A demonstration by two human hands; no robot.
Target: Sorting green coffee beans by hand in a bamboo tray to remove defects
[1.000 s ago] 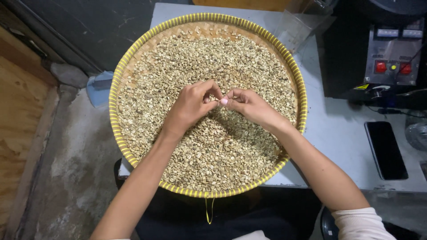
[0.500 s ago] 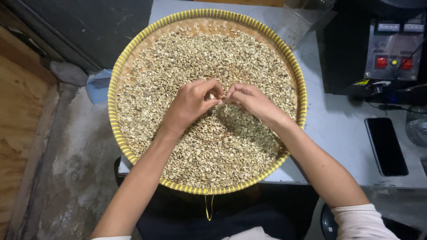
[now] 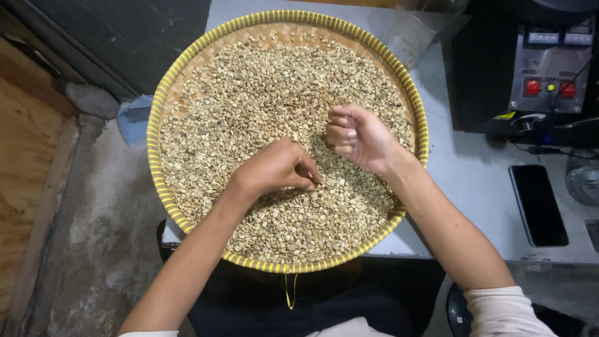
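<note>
where the grey table (image 3: 480, 187) reaches its near left corner, a round woven bamboo tray with a yellow-striped rim (image 3: 156, 168) rests on it, overhanging the table's left edge and its near edge. a thick layer of pale green unroasted coffee beans (image 3: 262, 93) fills the tray almost to the rim, leaving a strip of bare weave at the far side.

left hand (image 3: 274, 170) lies low on the beans near the middle of the tray, its fingers curled under and the fingertips drawn together against the thumb, pinching down into the beans; whether a bean sits between them cannot be told. right hand (image 3: 360, 137) is lifted just above the beans toward the tray's right side, curled into a loose fist with the knuckles facing left; what it encloses, if anything, is hidden. the two hands are apart, the right one farther from the person than the left. a cream sleeve cuff (image 3: 505, 309) shows on the right forearm at the bottom of the view.

a thin yellow cord (image 3: 289, 293) hangs from the tray's near rim. on the table's right side lies a black smartphone (image 3: 538, 205), face up, well apart from the tray. beyond it, at the far right corner, stands a dark machine with a grey control panel and red buttons (image 3: 549, 81). a clear plastic bag (image 3: 415, 34) lies just beside the tray's far right rim. left of the table, on the concrete floor (image 3: 106, 237), sits a pale blue object (image 3: 134, 122), partly hidden by the tray.
</note>
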